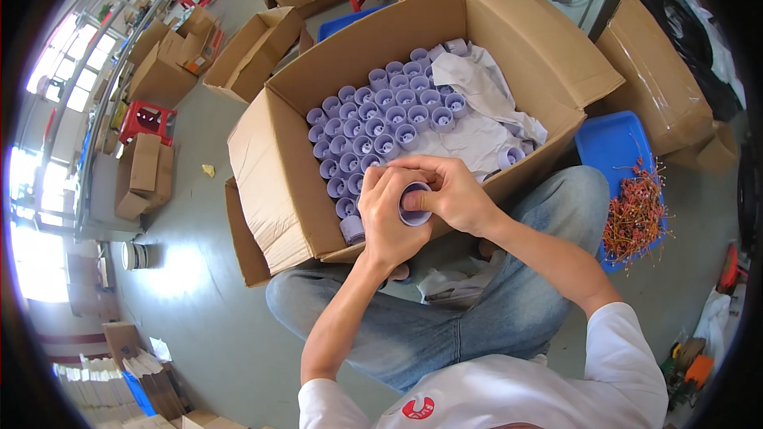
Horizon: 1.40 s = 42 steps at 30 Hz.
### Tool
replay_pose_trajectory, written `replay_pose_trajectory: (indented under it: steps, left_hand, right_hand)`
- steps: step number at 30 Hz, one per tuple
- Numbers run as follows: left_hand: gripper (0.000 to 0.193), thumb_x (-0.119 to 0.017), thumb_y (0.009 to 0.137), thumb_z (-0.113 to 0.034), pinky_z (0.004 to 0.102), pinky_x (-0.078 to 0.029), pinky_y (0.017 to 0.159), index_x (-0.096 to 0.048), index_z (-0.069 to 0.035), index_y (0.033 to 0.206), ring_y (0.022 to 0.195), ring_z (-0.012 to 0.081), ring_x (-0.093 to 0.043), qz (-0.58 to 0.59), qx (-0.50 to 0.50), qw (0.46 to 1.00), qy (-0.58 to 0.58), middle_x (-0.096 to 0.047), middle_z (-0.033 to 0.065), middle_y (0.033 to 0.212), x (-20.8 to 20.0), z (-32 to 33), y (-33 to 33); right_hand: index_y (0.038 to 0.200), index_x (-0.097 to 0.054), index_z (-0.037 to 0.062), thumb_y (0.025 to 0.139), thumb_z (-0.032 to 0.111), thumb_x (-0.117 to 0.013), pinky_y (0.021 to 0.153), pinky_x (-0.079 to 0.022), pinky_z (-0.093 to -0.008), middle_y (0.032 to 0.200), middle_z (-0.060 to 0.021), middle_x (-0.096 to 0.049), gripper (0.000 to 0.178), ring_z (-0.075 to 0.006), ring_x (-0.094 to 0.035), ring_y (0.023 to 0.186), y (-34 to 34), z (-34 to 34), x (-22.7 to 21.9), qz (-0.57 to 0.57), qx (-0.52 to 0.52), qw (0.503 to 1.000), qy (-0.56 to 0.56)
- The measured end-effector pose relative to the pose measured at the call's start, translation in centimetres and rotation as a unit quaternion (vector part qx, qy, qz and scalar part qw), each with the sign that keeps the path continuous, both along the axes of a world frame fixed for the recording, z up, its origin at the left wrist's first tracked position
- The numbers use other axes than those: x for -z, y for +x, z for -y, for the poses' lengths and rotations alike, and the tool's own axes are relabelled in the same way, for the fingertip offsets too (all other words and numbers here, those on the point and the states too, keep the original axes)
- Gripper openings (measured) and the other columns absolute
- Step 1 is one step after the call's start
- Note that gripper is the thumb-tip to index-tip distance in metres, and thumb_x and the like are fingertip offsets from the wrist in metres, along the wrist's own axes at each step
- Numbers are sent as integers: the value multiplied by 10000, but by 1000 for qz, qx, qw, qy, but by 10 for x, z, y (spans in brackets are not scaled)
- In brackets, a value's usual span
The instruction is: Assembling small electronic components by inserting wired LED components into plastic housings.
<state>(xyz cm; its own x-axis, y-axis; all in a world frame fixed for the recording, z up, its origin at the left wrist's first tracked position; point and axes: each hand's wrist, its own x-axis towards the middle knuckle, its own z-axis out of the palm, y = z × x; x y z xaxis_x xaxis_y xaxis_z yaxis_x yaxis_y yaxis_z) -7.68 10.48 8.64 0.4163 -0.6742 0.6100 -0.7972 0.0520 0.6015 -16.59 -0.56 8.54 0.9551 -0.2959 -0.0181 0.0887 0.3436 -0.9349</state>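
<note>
Both my hands meet over the near edge of a large open cardboard box point(274, 183). A pale lavender plastic cup point(416, 220) sits between them, its open mouth facing up. Wrapped round the cup's left side are the fingers of my left hand point(385, 218). My right hand point(455, 195) grips its right side, with the thumb reaching into the mouth. What lies deeper in the cup is hidden by that thumb. Inside the box, several rows of similar lavender cups point(395, 116) stand upright beside crumpled white paper point(486, 87). One cup point(511, 157) stands apart on the paper.
To my right a blue tray point(602, 133) on the floor holds a heap of thin red wired parts point(633, 214). Cardboard boxes point(660, 79) stand at the right and the far left. A red stool point(147, 121) is at left; more red stools are beyond the box.
</note>
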Motion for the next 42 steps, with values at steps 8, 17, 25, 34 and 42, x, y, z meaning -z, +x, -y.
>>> replay_pose_trajectory:
  steps: [8, 17, 25, 34, 42]
  left_hand:
    - [389, -673, 509, 43, 384, -466, 735, -666, -63, 883, 818, 314, -572, 9, -6, 1000, 14, -669, 79, 856, -2, 4, -3]
    - [509, -769, 602, 3, 363, -492, 862, -589, -47, 1076, 933, 264, -626, -82, -59, 981, 164, -628, 111, 1029, -29, -25, 8]
    - [538, -785, 849, -190, 338, -534, 764, -512, 20, 1262, 917, 206, -612, -144, -476, 866, -56, -629, 141, 1084, 15, -251, 170]
    - [655, -762, 672, -245, 430, -521, 907, -596, 62, 1227, 1012, 368, -661, -100, -492, 768, 397, -685, 255, 1050, 152, -308, 222]
    - [343, -705, 824, -137, 381, -501, 868, -633, 28, 1115, 935, 252, -642, 23, -463, 885, 43, -676, 139, 969, 4, -161, 177]
  right_hand:
    - [1242, -605, -32, 790, -81, -645, 853, -524, -274, 1065, -77, -674, 456, -116, -617, 972, 0, -1, 8, 13, 39, 995, -86]
    - [1491, -353, 20, 888, 188, -744, 901, -519, -328, 1210, -163, -630, 738, -180, -620, 1068, -10, 15, 5, -10, -18, 993, -120]
    - [1061, -738, 27, 837, 123, -700, 797, -547, -325, 964, -146, -743, 246, -190, -705, 867, -229, 235, 27, -299, 369, 753, -456]
    - [921, -712, 62, 779, 20, -632, 788, -524, -497, 964, -238, -684, 168, -421, -655, 949, -351, 289, 102, -533, 316, 498, -606]
    - [905, -643, 29, 857, 105, -631, 720, -497, -463, 872, -194, -670, 91, -406, -646, 850, -267, 238, -13, -406, 411, 543, -609]
